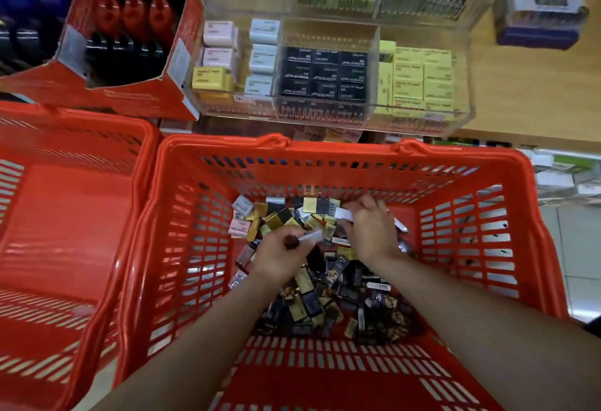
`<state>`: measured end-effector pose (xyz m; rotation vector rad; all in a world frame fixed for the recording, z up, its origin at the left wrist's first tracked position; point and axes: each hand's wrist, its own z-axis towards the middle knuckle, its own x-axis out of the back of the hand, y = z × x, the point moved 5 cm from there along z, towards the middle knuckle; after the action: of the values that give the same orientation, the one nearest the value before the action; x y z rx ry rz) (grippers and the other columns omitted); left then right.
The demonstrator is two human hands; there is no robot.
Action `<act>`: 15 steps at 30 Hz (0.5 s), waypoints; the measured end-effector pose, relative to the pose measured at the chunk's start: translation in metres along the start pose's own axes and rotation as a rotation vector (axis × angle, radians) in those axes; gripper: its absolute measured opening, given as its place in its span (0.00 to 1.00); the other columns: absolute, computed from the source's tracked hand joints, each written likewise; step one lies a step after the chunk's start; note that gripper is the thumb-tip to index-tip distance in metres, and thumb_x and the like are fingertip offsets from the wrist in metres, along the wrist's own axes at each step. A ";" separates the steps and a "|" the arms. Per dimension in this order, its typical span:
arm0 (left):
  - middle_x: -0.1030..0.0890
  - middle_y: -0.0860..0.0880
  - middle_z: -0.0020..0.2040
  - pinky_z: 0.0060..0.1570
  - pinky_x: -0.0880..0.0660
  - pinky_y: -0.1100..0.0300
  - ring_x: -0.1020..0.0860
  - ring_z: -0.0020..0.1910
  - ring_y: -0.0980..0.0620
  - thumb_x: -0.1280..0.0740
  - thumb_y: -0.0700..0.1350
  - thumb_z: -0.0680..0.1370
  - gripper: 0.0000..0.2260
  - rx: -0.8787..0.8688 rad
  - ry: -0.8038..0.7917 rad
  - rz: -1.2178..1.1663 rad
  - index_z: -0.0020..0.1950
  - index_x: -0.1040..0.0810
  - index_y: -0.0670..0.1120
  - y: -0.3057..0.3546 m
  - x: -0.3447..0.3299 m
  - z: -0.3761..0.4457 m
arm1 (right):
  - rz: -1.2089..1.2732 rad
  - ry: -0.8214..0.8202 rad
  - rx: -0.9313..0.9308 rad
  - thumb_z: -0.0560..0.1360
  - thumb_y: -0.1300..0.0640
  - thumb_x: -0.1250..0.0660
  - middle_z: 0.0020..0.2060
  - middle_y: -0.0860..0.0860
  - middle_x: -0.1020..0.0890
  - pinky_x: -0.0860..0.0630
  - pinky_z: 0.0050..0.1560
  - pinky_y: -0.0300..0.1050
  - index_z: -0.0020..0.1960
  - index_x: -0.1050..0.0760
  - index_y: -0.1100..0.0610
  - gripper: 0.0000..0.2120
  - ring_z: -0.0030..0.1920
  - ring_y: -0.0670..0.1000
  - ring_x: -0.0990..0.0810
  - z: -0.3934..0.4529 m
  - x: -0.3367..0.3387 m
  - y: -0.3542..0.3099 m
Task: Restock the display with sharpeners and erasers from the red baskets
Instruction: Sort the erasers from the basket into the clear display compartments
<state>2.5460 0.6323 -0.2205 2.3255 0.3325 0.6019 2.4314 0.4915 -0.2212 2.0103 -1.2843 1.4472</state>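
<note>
- The right hand (370, 232) is down in the red basket (325, 150), fingers curled round a small white packet (344, 214) at the far edge of the heap.
- The left hand (281, 256) pinches another pale, blurred piece (310, 235) just beside it; what sort of item it is cannot be told.
- Both hands sit on top of the pile of loose erasers and sharpeners (325, 293), which covers the basket's middle and far floor, so picking is likely sorting by kind.
- A second red basket (65, 215) stands touching on the left, showing only bare floor here.
- Beyond, the clear acrylic display (422, 111) holds stacked black erasers (323, 74), yellow ones (422, 79) and pastel ones (218, 50) in separate compartments, close enough for a short lift.
</note>
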 end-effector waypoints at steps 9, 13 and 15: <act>0.18 0.37 0.57 0.48 0.18 0.56 0.16 0.52 0.44 0.29 0.35 0.76 0.12 0.291 -0.165 -0.934 0.54 0.31 0.43 0.023 -0.006 -0.020 | 0.832 0.015 -0.085 0.81 0.52 0.37 0.40 0.48 0.18 0.22 0.36 0.43 0.55 0.33 0.52 0.07 0.35 0.44 0.19 -0.040 0.026 0.009; 0.16 0.40 0.54 0.61 0.23 0.47 0.17 0.54 0.44 0.27 0.40 0.75 0.44 0.233 -0.304 -0.876 0.79 0.55 0.48 0.053 0.007 -0.054 | 1.180 -0.075 -0.251 0.82 0.49 0.41 0.32 0.51 0.24 0.27 0.30 0.43 0.51 0.25 0.56 0.11 0.30 0.48 0.24 -0.070 0.057 -0.004; 0.16 0.40 0.54 0.55 0.20 0.53 0.17 0.54 0.45 0.29 0.40 0.76 0.39 0.147 -0.340 -0.803 0.79 0.50 0.41 0.078 0.024 -0.081 | 1.358 -0.138 -0.327 0.83 0.49 0.42 0.33 0.52 0.26 0.30 0.34 0.44 0.52 0.23 0.60 0.15 0.30 0.49 0.28 -0.091 0.083 -0.009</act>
<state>2.5307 0.6319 -0.1062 2.1221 1.0907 -0.2136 2.3931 0.5228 -0.1078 0.8945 -2.9612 1.3039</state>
